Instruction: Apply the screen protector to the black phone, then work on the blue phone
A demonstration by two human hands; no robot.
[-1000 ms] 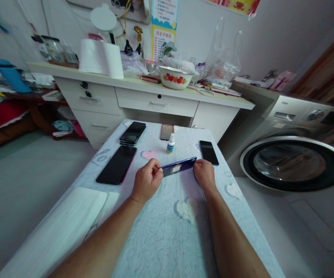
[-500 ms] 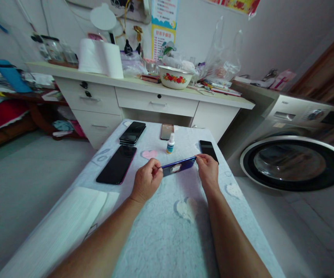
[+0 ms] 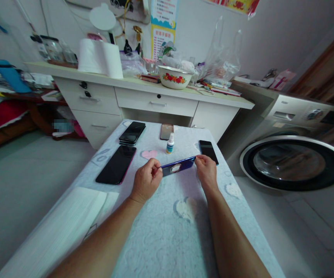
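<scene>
A blue smartphone (image 3: 184, 165) is held on its long edge, tilted, above the table, with a pale patch on the side facing me. My left hand (image 3: 148, 178) pinches its left end between thumb and fingers. At the other end, my right hand (image 3: 206, 171) grips the corner, its fingertips partly hidden. Just beyond the phone stands a small white spray bottle (image 3: 170, 144) with a blue and yellow label. A large dark phone (image 3: 117, 165) lies left of my left hand. Beyond my right hand is another black phone (image 3: 208, 151).
Several stacked phones (image 3: 132, 132) lie at the table's far left, and a brownish phone (image 3: 167, 131) at the far edge. A folded white cloth (image 3: 68, 216) covers the near left. Behind stands a white desk (image 3: 155, 102); a washing machine (image 3: 288, 116) is on the right.
My right hand has shifted very slightly left at the phone's corner. Both hands keep hold of the blue smartphone, and the things on the table stay where they were.
</scene>
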